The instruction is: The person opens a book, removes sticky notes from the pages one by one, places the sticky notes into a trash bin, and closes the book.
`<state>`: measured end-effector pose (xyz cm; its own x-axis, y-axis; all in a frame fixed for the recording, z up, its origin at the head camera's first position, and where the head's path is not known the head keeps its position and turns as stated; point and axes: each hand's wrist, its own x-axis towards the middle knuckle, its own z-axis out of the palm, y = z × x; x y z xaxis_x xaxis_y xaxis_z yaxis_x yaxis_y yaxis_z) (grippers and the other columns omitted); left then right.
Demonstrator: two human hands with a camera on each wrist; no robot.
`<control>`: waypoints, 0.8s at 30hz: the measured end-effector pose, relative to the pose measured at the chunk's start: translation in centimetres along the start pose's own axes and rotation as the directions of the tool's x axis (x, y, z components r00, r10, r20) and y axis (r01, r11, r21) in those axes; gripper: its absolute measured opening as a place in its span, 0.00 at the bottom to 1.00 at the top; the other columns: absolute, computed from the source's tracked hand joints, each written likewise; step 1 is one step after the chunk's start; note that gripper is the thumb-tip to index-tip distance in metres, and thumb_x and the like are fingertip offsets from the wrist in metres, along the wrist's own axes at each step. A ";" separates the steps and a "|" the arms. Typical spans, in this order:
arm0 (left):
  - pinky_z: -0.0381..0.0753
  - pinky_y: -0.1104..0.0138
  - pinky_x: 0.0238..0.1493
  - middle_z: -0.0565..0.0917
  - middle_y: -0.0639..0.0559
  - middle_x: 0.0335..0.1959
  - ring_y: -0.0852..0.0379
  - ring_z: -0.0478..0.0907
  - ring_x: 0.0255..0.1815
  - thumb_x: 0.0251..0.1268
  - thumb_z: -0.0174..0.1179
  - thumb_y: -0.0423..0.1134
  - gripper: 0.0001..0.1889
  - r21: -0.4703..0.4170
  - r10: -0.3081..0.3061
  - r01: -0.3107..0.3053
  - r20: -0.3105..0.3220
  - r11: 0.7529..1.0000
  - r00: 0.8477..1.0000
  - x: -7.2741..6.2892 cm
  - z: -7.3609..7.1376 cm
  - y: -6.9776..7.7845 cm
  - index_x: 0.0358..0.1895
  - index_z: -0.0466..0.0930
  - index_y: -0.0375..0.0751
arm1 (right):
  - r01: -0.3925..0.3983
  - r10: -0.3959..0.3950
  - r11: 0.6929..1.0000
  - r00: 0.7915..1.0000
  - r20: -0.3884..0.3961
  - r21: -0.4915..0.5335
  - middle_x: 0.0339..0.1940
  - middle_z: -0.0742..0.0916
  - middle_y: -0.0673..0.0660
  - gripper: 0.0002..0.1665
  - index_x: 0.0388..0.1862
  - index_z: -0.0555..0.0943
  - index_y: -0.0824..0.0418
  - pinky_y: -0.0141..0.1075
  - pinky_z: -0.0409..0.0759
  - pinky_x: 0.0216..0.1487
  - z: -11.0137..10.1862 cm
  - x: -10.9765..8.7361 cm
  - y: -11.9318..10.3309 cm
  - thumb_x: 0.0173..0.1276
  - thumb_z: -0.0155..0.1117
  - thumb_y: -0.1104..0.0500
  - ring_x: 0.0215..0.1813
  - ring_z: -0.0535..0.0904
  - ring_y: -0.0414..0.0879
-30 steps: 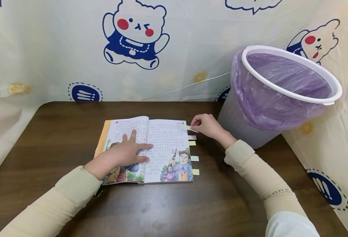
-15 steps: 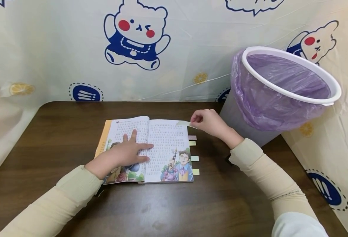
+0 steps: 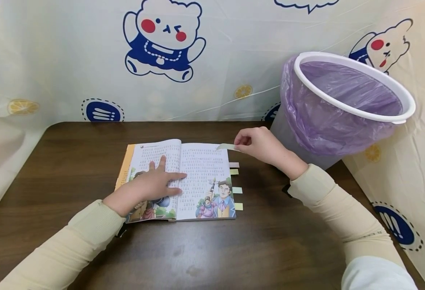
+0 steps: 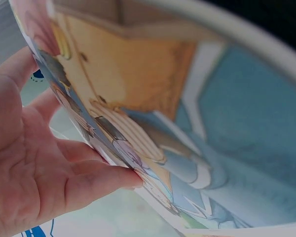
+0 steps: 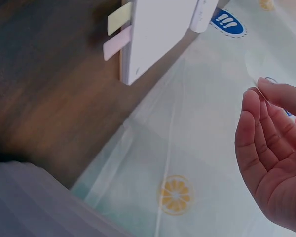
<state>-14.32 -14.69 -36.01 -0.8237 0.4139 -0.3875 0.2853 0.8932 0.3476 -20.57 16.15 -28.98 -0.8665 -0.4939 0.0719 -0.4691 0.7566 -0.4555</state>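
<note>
An open illustrated book [image 3: 205,161] lies on the brown tabletop. My left hand [image 3: 153,185] rests on the left page with its fingers spread, two of them reaching over the gutter; the left wrist view shows this hand [image 4: 54,163] against a colourful page. Above the book's top right corner, my right hand [image 3: 261,145] pinches a pale green sticky tab [image 3: 227,146] between thumb and fingertips. In the right wrist view that hand [image 5: 274,148] and the thin tab appear apart from the book. Several other tabs, such as a pink sticky tab [image 3: 234,165], stick out along the right page edge.
At the right stands a tall bin [image 3: 303,137] with a white rim and a purple plastic bag lining. A pale printed curtain [image 3: 212,60] with bear drawings hangs behind the table [image 3: 198,253]. Table surface extends in front of the book.
My right hand has moved up and to the right, drawing the pale green tab off the page toward the book's corner. The left hand stays in place on the book.
</note>
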 end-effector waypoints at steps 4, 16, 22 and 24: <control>0.68 0.23 0.51 0.37 0.14 0.75 0.08 0.40 0.69 0.74 0.60 0.56 0.30 0.002 0.000 0.000 0.001 1.000 1.000 0.0 0.0 0.0 0.76 0.71 0.53 | 0.019 -0.019 1.000 1.000 -0.012 -0.010 0.31 0.88 0.52 0.02 0.37 0.88 0.60 0.41 0.78 0.39 -0.9 -0.5 -0.6 0.68 0.73 0.62 0.33 0.80 0.46; 0.66 0.23 0.52 0.37 0.14 0.76 0.08 0.40 0.69 0.75 0.60 0.56 0.30 -0.006 -0.004 0.004 -0.004 1.000 1.000 0.0 -0.1 0.1 0.75 0.72 0.53 | 0.111 -0.115 0.993 0.988 -0.101 -0.044 0.29 0.89 0.51 0.02 0.37 0.88 0.61 0.41 0.79 0.39 -4.0 -2.5 -1.9 0.68 0.73 0.63 0.33 0.82 0.44; 0.65 0.22 0.53 0.38 0.15 0.76 0.08 0.40 0.70 0.75 0.60 0.55 0.30 -0.008 -0.006 0.006 0.000 1.000 1.000 0.1 0.1 0.0 0.75 0.72 0.53 | 0.117 -0.122 0.992 0.972 -0.200 -0.036 0.29 0.89 0.51 0.02 0.37 0.90 0.61 0.32 0.77 0.38 -6.0 -3.9 -2.4 0.66 0.74 0.64 0.31 0.83 0.43; 0.64 0.22 0.53 0.38 0.15 0.76 0.08 0.39 0.70 0.75 0.60 0.55 0.29 -0.008 -0.005 0.005 0.002 1.000 1.000 0.0 0.1 0.0 0.75 0.72 0.53 | 0.122 -0.130 0.991 0.965 -0.227 -0.049 0.28 0.89 0.51 0.02 0.37 0.91 0.61 0.28 0.75 0.37 -6.6 -4.2 -2.5 0.66 0.74 0.64 0.31 0.83 0.42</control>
<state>-14.32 -14.66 -36.10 -0.8242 0.4097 -0.3911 0.2773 0.8939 0.3521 -16.87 19.21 -22.31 -0.8141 -0.4778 0.3302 -0.5791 0.7108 -0.3992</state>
